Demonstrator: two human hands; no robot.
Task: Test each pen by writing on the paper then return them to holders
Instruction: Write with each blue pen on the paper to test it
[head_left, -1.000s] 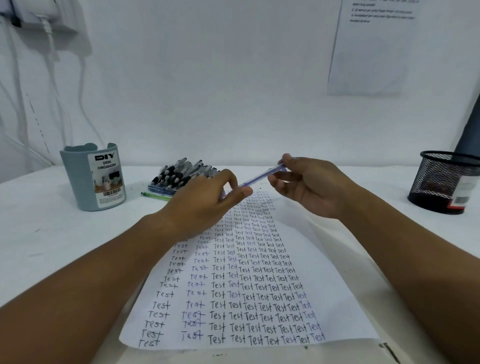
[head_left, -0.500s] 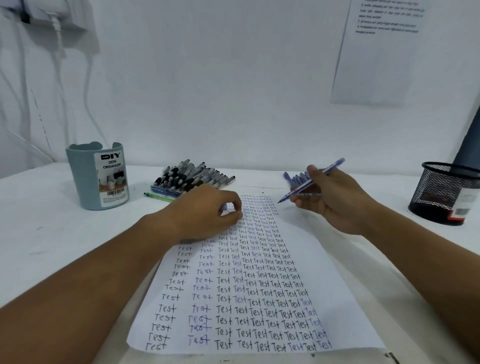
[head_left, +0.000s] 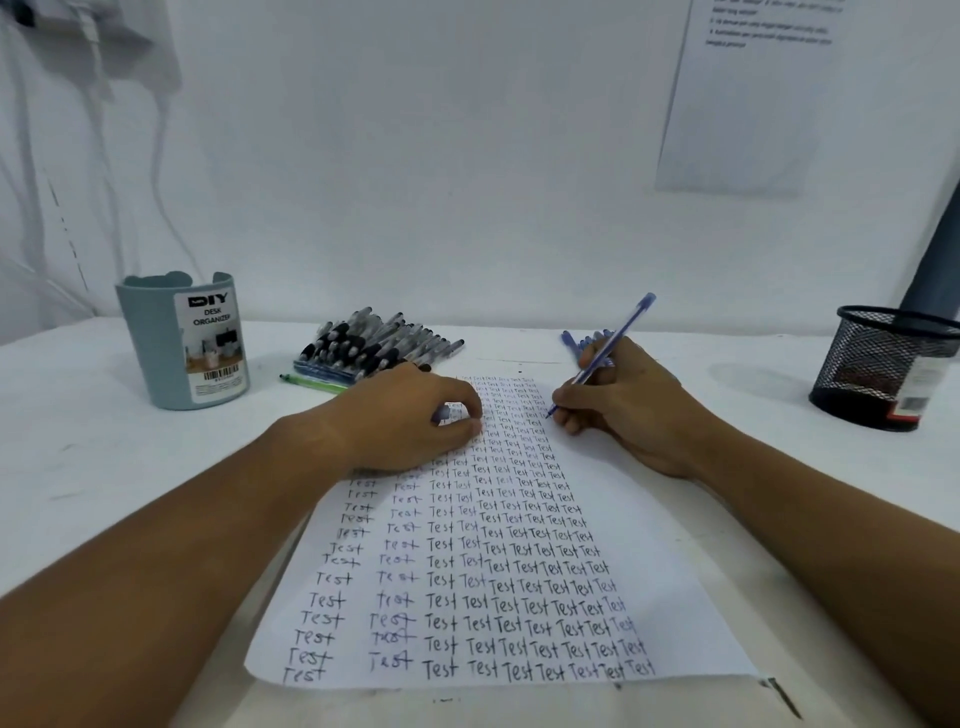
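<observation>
The blue pen (head_left: 602, 356) sits in the right hand (head_left: 623, 405), whose grip is closed round the lower barrel in a writing pinch, the tip down at the right edge of the written columns near the top of the paper (head_left: 649, 519) and the tail slanting up and away. The step in hand looks like writing a test word, so the tip should land on the bare strip just to the right of it, clear of the crowded rows. A light, even stroke would show ink flow without tearing the sheet. The left hand (head_left: 410, 415) lies curled on the sheet just left of the pen tip, pinching what appears to be the pen's cap (head_left: 443, 414); its weight should stay down to stop the paper sliding. Beyond it lie a pile of pens (head_left: 379, 343), then the blue organizer (head_left: 182, 343); the mesh holder (head_left: 888, 364) stands well off to the right on the worktop (head_left: 78, 467).
</observation>
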